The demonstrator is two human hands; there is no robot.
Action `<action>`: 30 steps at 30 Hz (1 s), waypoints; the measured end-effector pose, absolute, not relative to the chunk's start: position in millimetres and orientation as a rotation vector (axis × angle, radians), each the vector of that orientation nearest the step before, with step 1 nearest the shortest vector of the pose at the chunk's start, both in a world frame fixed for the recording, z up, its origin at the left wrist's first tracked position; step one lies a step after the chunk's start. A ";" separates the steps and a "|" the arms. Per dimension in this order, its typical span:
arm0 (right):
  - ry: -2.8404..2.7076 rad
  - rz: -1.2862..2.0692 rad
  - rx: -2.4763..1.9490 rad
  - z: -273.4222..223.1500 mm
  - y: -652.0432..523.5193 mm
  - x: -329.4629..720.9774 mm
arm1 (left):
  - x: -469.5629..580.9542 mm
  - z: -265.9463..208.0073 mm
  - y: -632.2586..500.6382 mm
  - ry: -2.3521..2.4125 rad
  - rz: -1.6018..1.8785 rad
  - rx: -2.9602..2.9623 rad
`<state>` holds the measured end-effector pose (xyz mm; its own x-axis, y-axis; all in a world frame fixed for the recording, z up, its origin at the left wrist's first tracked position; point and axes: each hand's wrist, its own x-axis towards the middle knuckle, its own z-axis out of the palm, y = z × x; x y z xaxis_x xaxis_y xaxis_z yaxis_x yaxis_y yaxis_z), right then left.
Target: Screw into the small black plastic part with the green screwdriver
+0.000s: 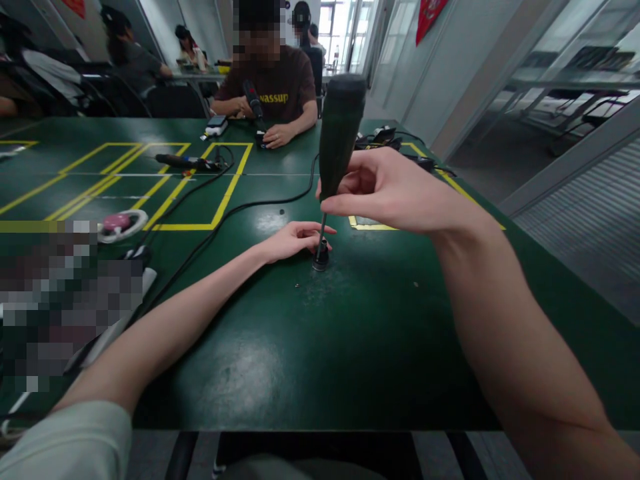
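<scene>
Driving a screw into a small black part on the green counter

My right hand (385, 190) was closed around the lower body of the electric screwdriver (340, 133), holding it upright with its bit standing on the small black part (321, 255) directly below. My left hand (295, 239), fingers curled and nearly closed, pinched that part from its left side and pressed it against the counter (310, 347). The part looked light, hard and smooth, so I judged it would skate or spin on the slick surface unless gripped low at its base. The screwdriver seemed top-heavy and stiff, with its black cable (220, 223) trailing away past my left hand; holding it low near the bit looked steadiest. Beyond my hands, a person (273, 87) sat across the counter with another driver.
</scene>
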<state>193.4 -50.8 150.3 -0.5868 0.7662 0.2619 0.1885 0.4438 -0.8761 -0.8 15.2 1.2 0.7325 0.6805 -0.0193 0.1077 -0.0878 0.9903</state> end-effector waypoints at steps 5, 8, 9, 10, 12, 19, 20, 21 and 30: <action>-2.017 1.203 -0.778 146.3 -49.4 190.3 | -0.7 0.2 14.8 0.665 0.517 1.652; -1.979 1.236 -0.791 144.3 -49.2 186.7 | -0.3 -1.9 15.5 0.680 0.507 1.659; -1.957 1.230 -0.795 143.6 -49.0 185.4 | -0.1 -2.7 15.8 0.684 0.500 1.661; -1.934 1.217 -0.799 143.0 -48.5 184.3 | 0.3 -3.3 15.9 0.689 0.490 1.663; -1.885 1.186 -0.819 141.8 -47.3 182.5 | 1.2 -3.9 15.6 0.694 0.466 1.666; -1.798 1.230 -0.867 138.7 -44.7 181.4 | 2.0 2.2 9.2 0.711 0.400 1.648; -1.789 1.256 -0.860 138.0 -44.3 181.6 | 1.8 3.3 8.3 0.715 0.398 1.642; -1.778 1.286 -0.852 137.3 -43.8 181.9 | 1.8 4.2 7.6 0.718 0.397 1.636; -1.665 1.730 -0.686 130.7 -38.0 186.2 | 3.5 2.5 8.3 0.747 0.413 1.584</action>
